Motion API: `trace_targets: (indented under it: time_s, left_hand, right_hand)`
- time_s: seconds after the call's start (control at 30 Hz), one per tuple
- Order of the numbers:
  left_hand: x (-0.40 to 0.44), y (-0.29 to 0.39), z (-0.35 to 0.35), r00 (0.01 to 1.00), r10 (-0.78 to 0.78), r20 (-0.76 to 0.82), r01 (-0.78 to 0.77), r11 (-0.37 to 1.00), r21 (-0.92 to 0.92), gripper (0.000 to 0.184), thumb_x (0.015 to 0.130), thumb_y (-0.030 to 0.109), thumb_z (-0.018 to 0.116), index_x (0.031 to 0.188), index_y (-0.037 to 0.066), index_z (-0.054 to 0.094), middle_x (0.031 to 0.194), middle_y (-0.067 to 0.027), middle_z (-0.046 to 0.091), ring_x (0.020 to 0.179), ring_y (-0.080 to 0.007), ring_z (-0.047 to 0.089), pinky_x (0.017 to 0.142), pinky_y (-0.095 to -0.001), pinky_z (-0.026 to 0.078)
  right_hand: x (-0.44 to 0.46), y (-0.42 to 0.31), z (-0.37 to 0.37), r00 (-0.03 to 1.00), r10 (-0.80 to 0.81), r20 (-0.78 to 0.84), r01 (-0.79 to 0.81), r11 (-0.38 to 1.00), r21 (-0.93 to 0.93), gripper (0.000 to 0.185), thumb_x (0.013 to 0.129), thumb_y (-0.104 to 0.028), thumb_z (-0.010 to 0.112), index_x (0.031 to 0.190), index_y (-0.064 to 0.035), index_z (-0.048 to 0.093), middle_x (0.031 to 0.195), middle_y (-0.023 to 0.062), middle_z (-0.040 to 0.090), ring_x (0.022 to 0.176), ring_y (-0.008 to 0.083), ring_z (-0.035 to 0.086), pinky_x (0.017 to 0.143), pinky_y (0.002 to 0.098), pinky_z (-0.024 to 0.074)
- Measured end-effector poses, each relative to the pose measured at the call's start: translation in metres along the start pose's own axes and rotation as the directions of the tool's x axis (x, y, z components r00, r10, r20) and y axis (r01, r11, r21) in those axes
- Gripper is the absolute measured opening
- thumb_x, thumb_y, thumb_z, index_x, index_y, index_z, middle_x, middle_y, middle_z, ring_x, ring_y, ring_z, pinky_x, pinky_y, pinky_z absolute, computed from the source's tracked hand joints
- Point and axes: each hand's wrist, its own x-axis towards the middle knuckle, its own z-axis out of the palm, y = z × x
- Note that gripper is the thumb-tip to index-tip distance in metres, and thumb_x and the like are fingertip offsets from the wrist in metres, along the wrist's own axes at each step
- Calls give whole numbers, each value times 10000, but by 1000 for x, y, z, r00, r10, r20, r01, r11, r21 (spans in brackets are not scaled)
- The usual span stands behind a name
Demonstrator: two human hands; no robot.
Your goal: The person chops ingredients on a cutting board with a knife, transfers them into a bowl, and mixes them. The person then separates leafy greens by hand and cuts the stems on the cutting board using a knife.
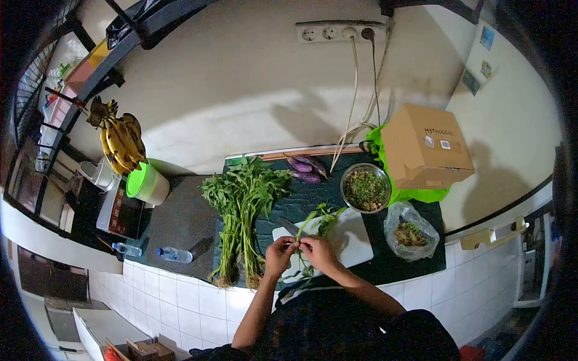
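Over the white cutting board (356,239), my left hand (279,256) and my right hand (319,253) are close together, fingers pinched on a thin green vegetable stem (305,224). The stem points up and away from me, above the board. A knife (289,226) lies at the board's far left corner, partly behind my fingers. Loose leafy greens (328,221) rest on the far part of the board. Left of the board lie long bunches of leafy greens (244,204), roots toward me.
Purple eggplants (306,168) lie near the wall. Behind the board are a metal bowl (342,194) of chopped greens and a cardboard box (421,147). A plastic bag (415,240) of scraps sits right. Bananas (120,141) hang left, above a green-lidded container (147,183) and water bottles (174,255).
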Motion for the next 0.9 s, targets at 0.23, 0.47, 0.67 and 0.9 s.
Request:
trace_targets:
  time_s: [0.23, 0.47, 0.67, 0.9]
  left_hand:
    - [-2, -3, 4, 998, 35, 45, -37, 998, 41, 193, 865, 135, 713, 948, -24, 642, 843, -65, 694, 746, -104, 646, 677, -242, 510]
    - [-11, 3, 10, 991, 134, 24, -135, 986, 101, 168, 882, 122, 691, 939, -17, 617, 827, -47, 671, 737, -91, 627, 653, -242, 497]
    - [-6, -2, 2, 997, 61, -51, -65, 995, -73, 169, 935, 152, 623, 1015, 7, 590, 876, -25, 647, 777, -89, 584, 670, -235, 468]
    - [-5, -1, 2, 998, 59, -21, -61, 991, -123, 183, 974, 184, 559, 1034, 12, 576, 901, -31, 625, 801, -98, 577, 677, -254, 473]
  right_hand:
    - [-6, -3, -4, 999, -27, -34, 27, 1000, 11, 123, 809, -120, 663, 872, -15, 650, 799, 151, 638, 701, 316, 637, 617, 382, 490]
    - [-3, -1, 0, 997, 66, -29, -62, 990, 130, 122, 797, -120, 690, 830, -17, 632, 755, 114, 640, 687, 260, 647, 608, 336, 488]
    - [30, 4, -31, 976, -37, -215, 45, 998, 32, 98, 829, -103, 687, 887, -27, 669, 804, 103, 666, 744, 237, 651, 656, 324, 493]
    - [58, -13, -71, 959, -222, -174, 177, 954, -243, 259, 841, -87, 670, 1090, -30, 628, 1090, 144, 632, 1011, 320, 593, 883, 404, 464]
